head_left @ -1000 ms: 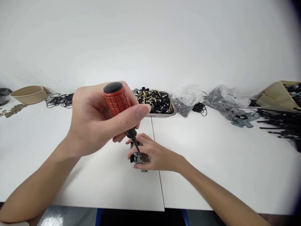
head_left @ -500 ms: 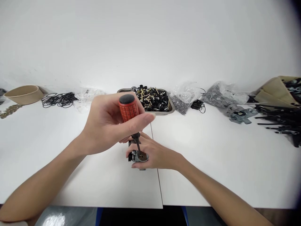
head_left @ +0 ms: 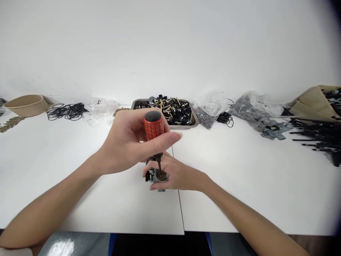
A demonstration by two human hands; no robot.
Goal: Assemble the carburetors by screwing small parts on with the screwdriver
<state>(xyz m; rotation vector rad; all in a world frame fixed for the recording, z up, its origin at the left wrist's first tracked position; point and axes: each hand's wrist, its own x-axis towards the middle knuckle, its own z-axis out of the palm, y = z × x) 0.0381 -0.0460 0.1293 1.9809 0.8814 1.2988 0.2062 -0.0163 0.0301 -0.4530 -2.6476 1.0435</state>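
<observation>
- From my end of the feed, the work looks partway through: a brown plate (head_left: 163, 175) already sits in the round opening of what I take for a carburetor body (head_left: 153, 176), and the screwdriver (head_left: 153, 129) has its tip down on that plate.
- What the tip bears on is too small for me to make out, so I can't tell how firmly anything is seated; the tool is not yet lifted clear.
- I have the left hand (head_left: 122, 145) curled around the screwdriver's red handle, thumb laid across its near side.
- I have the right hand (head_left: 183, 176) closed about the carburetor body, a finger over its far side and the thumb along its near side.
- The carburetor body stands on the white table (head_left: 128, 206), just left of the seam, between the front edge and the steel tray (head_left: 183, 126) by the back edge.
- A second metal casting (head_left: 274, 129) lies toward the table's back right corner, well apart from my hands; I can't judge its state.
- Against a second ago, the screwdriver has come farther right and stands more upright, and its tip seems to meet the plate slightly farther right.
- The right hand keeps its hold, and more of the tray's left end shows.
</observation>
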